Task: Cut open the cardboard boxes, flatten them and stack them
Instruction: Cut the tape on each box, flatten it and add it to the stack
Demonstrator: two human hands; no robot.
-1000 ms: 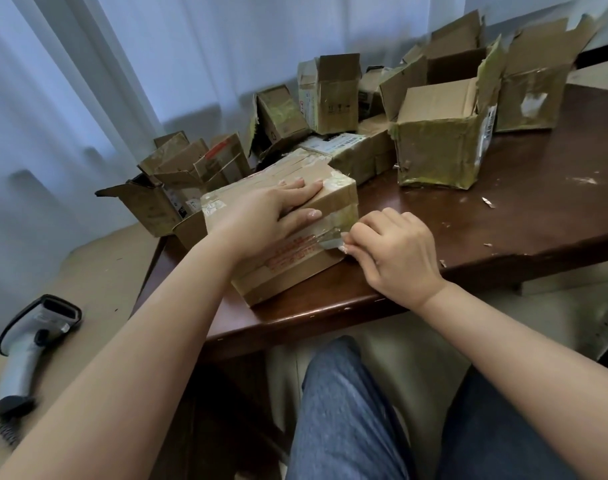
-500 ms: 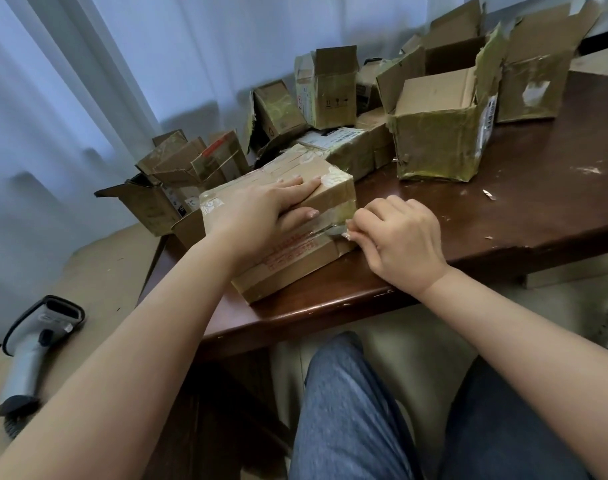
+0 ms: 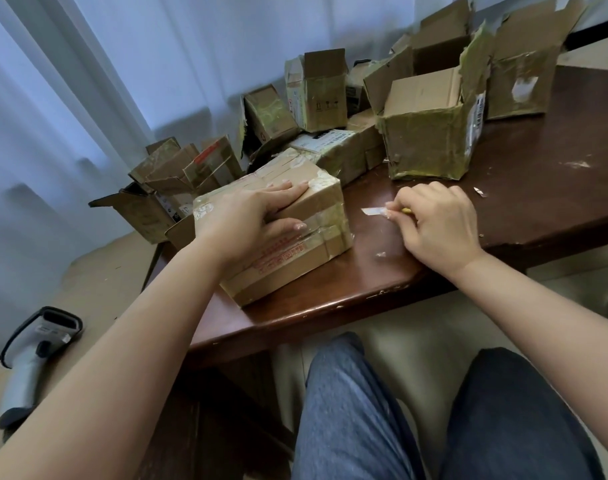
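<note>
Head view. The cutter [image 3: 378,212] shows only as a short pale blade and a sliver of yellow handle; the rest is hidden inside the right hand [image 3: 437,225], whose fingers are curled round it. The far boxes overlap, and the rearmost ones are cut off by the top edge, so their number is uncertain: at least four opened boxes [image 3: 430,133] stand at the back right, about two lie behind the sealed one, and a cluster of roughly three opened boxes [image 3: 178,174] hangs at the table's left end. Print on the labels is too small to read.

One taped box [image 3: 288,237] lies near the front edge of the dark wooden table [image 3: 538,188]. The left hand [image 3: 250,220] rests flat on top of it, fingers straight along the lid and thumb down the near face over the clear tape.

The right hand sits on the table just right of this box, apart from it, the blade pointing left toward the box's end without touching. Two hands show, well apart. One grey barcode scanner [image 3: 29,362] lies on the lower surface at left.
</note>
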